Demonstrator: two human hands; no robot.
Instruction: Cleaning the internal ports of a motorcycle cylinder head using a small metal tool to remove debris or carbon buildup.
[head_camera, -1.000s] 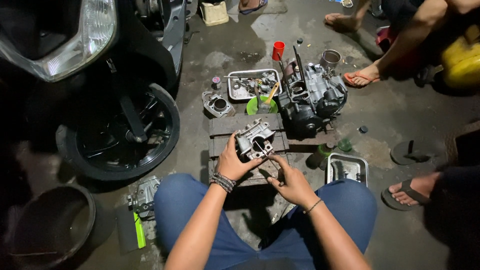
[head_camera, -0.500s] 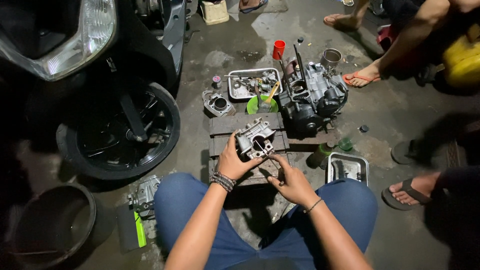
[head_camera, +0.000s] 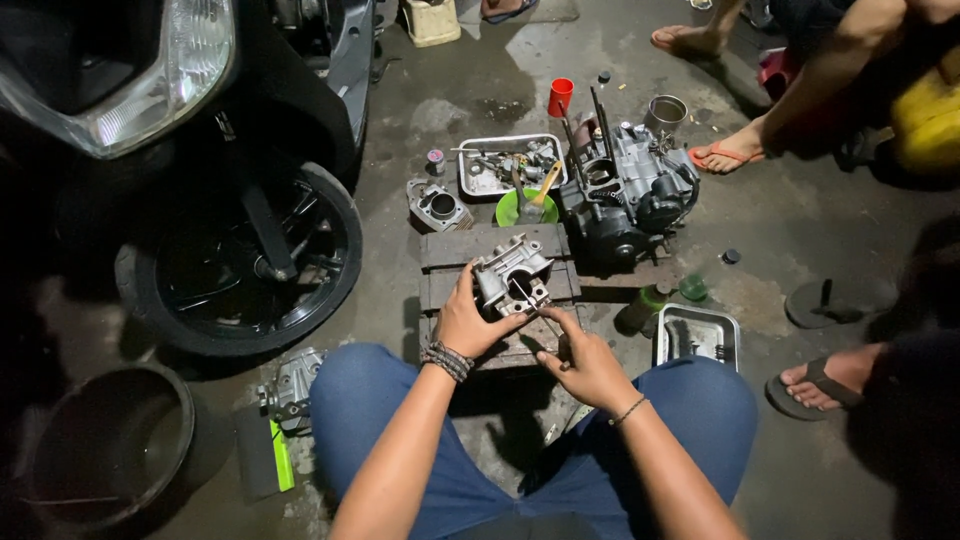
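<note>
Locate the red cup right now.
In the head view, the red cup stands on the floor at upper centre, just behind the metal parts tray and left of the engine block.

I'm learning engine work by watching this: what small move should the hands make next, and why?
Probably ease the right hand in to work at the cylinder head's near face. The left hand already grips that part on the wooden pallet, while the right fingertips sit just at its lower edge. What they pinch is too small to tell.
</note>
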